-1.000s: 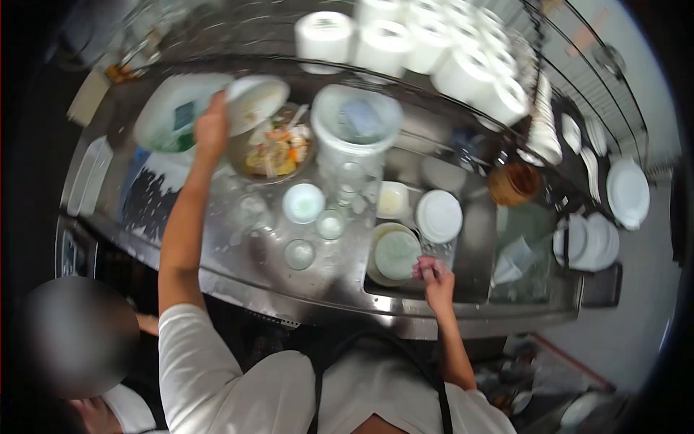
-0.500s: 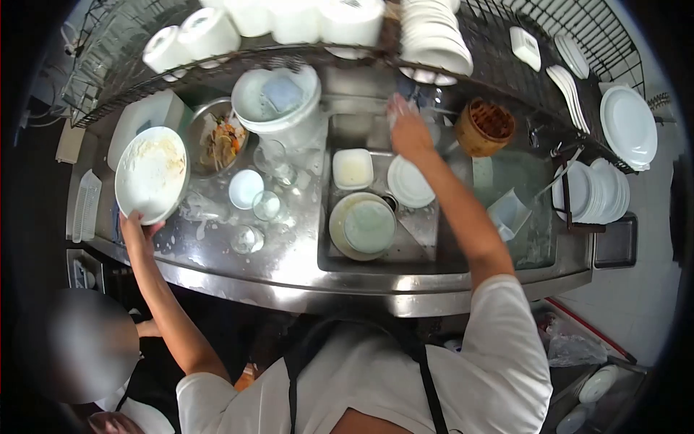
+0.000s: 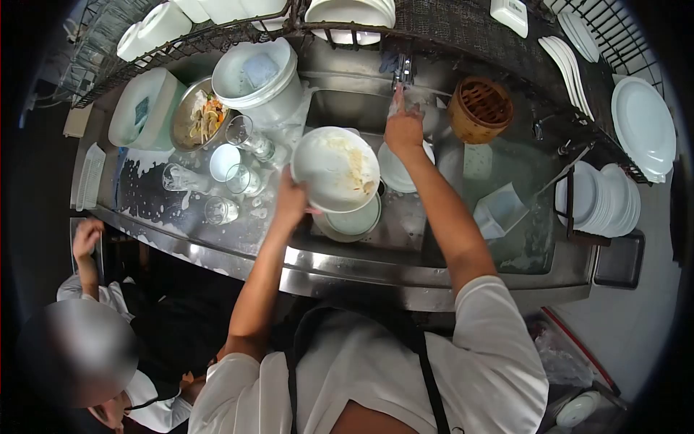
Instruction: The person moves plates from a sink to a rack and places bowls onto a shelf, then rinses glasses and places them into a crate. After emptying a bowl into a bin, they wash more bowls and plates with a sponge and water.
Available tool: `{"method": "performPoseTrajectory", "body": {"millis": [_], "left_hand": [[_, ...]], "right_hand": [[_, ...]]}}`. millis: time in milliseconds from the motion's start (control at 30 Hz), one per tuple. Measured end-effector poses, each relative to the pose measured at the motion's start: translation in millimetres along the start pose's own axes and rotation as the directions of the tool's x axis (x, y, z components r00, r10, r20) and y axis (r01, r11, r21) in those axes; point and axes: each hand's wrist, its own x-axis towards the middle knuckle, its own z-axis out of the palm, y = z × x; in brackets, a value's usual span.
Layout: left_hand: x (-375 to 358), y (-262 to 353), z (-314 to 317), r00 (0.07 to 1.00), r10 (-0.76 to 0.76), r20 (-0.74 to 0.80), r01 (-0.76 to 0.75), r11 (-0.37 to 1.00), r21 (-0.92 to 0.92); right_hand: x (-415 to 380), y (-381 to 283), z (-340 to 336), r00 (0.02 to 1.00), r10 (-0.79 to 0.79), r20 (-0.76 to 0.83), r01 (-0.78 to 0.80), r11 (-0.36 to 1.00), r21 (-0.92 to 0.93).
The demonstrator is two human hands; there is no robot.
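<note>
as the left hand (image 3: 290, 199) clamps the smeared bowl (image 3: 331, 168) by one side over the sink's (image 3: 401, 226) left edge, the right hand (image 3: 405, 130) reaches the faucet (image 3: 403, 71), grip unclear; that lopsided hold could spill scraps onto the dish (image 3: 356, 218) below!

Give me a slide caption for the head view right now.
Left hand holding a food-smeared white bowl over the sink, right hand at the faucet.
</note>
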Motion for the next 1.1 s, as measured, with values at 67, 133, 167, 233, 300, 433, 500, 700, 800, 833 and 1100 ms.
{"method": "performPoseTrajectory", "body": {"millis": [67, 133, 167, 233, 300, 433, 500, 700, 800, 833, 1100], "left_hand": [[24.1, -44.5, 24.5, 0.999, 0.012, -0.03, -0.01, 0.998, 0.06], [36.4, -45.5, 39.6, 0.998, -0.014, -0.068, 0.018, 0.999, 0.048], [37.8, -43.2, 47.3, 0.995, -0.059, -0.078, 0.059, 0.998, -0.002], [35.0, -41.8, 60.5, 0.982, -0.167, -0.088, 0.156, 0.98, -0.124], [39.8, -32.8, 74.3, 0.962, -0.263, -0.079, 0.234, 0.936, -0.264], [61.8, -52.8, 106.5, 0.977, -0.213, -0.015, 0.194, 0.912, -0.362], [70.7, -80.7, 126.8, 0.975, -0.202, -0.098, 0.158, 0.927, -0.341], [23.9, -110.1, 141.3, 0.991, -0.099, -0.095, 0.102, 0.994, 0.034], [-16.5, -101.0, 105.1, 0.983, -0.183, -0.02, 0.184, 0.98, 0.077], [-28.2, -109.4, 85.8, 0.982, -0.189, -0.022, 0.19, 0.98, 0.054], [-118.9, -129.0, -27.5, 0.953, -0.251, -0.169, 0.24, 0.967, -0.08]], "right_hand": [[-2.9, 2.0, -3.0, 0.999, 0.032, 0.028, -0.034, 0.998, 0.053], [7.4, 0.7, 8.8, 0.982, -0.024, -0.189, 0.016, 0.999, -0.044], [12.3, 5.5, 8.0, 0.993, 0.066, -0.1, -0.051, 0.987, 0.15], [11.9, 16.8, 0.6, 0.984, 0.168, 0.054, -0.176, 0.922, 0.345], [3.1, 27.4, 6.5, 0.959, 0.201, 0.2, -0.269, 0.867, 0.419], [-63.3, 10.1, 104.0, 0.829, 0.443, 0.341, -0.542, 0.488, 0.684], [-106.1, 3.8, 98.2, 0.671, 0.027, 0.741, -0.675, -0.393, 0.625], [-158.1, -28.8, 146.9, 0.57, -0.157, 0.806, -0.578, -0.774, 0.257], [-150.7, -27.5, 141.6, 0.535, -0.103, 0.839, -0.733, -0.55, 0.4], [-153.0, -27.9, 122.2, 0.563, 0.02, 0.826, -0.781, -0.314, 0.54], [-168.5, -34.6, 121.1, 0.641, -0.064, 0.765, -0.619, 0.546, 0.564]]}}
